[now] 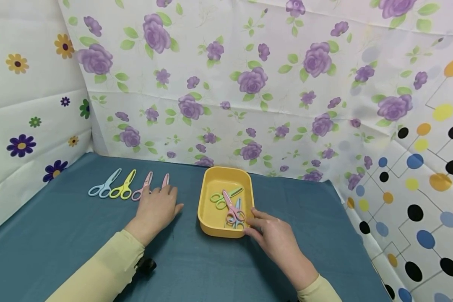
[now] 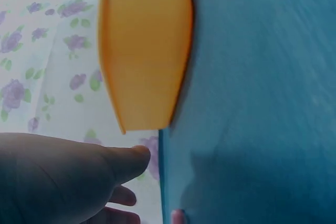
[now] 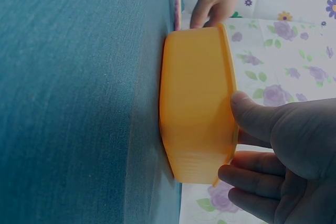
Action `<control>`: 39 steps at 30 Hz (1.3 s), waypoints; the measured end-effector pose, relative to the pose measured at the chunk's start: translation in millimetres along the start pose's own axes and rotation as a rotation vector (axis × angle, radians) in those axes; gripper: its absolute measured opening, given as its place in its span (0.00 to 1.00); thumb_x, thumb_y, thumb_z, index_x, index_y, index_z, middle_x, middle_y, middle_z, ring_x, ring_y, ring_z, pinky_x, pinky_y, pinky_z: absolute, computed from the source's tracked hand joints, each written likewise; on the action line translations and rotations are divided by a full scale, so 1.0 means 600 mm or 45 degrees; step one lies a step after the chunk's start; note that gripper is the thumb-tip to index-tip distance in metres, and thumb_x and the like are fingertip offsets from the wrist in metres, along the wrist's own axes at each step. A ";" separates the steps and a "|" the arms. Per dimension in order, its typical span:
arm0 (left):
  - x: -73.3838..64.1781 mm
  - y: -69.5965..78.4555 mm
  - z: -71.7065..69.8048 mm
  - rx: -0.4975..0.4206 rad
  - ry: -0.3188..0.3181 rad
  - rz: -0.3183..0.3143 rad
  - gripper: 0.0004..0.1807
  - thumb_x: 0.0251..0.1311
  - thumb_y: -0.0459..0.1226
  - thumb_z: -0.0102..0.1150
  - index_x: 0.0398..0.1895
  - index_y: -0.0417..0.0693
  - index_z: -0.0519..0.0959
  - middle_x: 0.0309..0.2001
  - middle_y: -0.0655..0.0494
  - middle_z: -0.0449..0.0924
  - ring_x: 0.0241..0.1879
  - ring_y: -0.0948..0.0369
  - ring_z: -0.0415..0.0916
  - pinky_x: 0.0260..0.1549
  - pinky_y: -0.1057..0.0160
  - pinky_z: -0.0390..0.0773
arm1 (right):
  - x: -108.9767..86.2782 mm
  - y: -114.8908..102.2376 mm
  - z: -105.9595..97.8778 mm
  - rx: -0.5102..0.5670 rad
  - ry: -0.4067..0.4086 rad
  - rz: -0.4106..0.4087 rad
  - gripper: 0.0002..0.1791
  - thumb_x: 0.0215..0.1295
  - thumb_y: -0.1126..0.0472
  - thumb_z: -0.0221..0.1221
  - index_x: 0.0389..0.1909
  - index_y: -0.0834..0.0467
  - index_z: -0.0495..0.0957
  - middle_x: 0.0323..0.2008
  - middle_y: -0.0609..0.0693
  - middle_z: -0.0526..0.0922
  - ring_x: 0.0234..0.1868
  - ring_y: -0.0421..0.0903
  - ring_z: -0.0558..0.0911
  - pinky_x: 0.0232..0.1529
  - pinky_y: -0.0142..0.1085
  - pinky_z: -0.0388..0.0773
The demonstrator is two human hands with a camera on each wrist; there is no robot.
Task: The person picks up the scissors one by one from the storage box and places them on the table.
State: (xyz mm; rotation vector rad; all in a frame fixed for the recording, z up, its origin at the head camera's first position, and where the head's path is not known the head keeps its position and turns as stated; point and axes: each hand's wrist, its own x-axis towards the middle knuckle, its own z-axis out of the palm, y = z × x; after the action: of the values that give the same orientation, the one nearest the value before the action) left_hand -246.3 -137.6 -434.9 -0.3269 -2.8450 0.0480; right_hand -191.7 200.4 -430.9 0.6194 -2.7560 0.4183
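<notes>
My left hand (image 1: pixel 156 209) reaches over the right end of a row of scissors, its fingers covering the handles of a pink pair (image 1: pixel 166 179) whose blades show beyond. Just left of it lies another pair of pink scissors (image 1: pixel 147 181), partly behind the fingers. In the left wrist view the thumb (image 2: pixel 123 163) sticks out straight. My right hand (image 1: pixel 275 239) grips the near right corner of a yellow tray (image 1: pixel 205 224), thumb (image 3: pixel 252 116) and fingers at its rim. Inside lie green scissors (image 1: pixel 235 192), pink scissors (image 1: pixel 227 199) and blue scissors (image 1: pixel 238 204), overlapping.
Blue scissors (image 1: pixel 105 184) and yellow scissors (image 1: pixel 126 184) form the row's left part on the blue cloth (image 1: pixel 196 268). A black object (image 1: pixel 147 266) shows beside the left sleeve. Floral curtains (image 1: pixel 219 84) stand behind the table, and patterned cloth hangs at both sides.
</notes>
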 end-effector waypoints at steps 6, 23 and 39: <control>-0.002 0.020 -0.018 -0.062 0.083 0.068 0.33 0.74 0.53 0.71 0.69 0.37 0.81 0.61 0.39 0.85 0.58 0.39 0.85 0.65 0.28 0.73 | 0.000 -0.001 -0.001 0.002 -0.016 0.007 0.19 0.67 0.47 0.76 0.53 0.53 0.94 0.68 0.55 0.85 0.63 0.55 0.88 0.54 0.57 0.87; 0.003 0.078 -0.055 -0.106 0.053 0.245 0.34 0.76 0.56 0.68 0.75 0.44 0.80 0.72 0.41 0.80 0.70 0.43 0.79 0.72 0.29 0.67 | 0.001 -0.001 -0.001 0.008 -0.001 -0.006 0.19 0.67 0.49 0.77 0.54 0.54 0.94 0.68 0.57 0.85 0.63 0.56 0.88 0.54 0.56 0.87; 0.020 0.154 -0.064 -0.147 0.006 0.409 0.29 0.80 0.54 0.64 0.76 0.53 0.80 0.73 0.49 0.79 0.71 0.48 0.77 0.72 0.36 0.71 | 0.000 0.000 -0.001 0.003 0.005 -0.009 0.19 0.68 0.48 0.76 0.53 0.54 0.94 0.67 0.56 0.86 0.60 0.56 0.89 0.53 0.55 0.88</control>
State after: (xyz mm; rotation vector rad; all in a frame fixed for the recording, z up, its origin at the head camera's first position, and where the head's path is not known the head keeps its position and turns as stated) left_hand -226.6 -44.8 -400.6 -0.8042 -2.7667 -0.0529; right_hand -191.9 200.5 -430.4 0.6280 -2.7491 0.4212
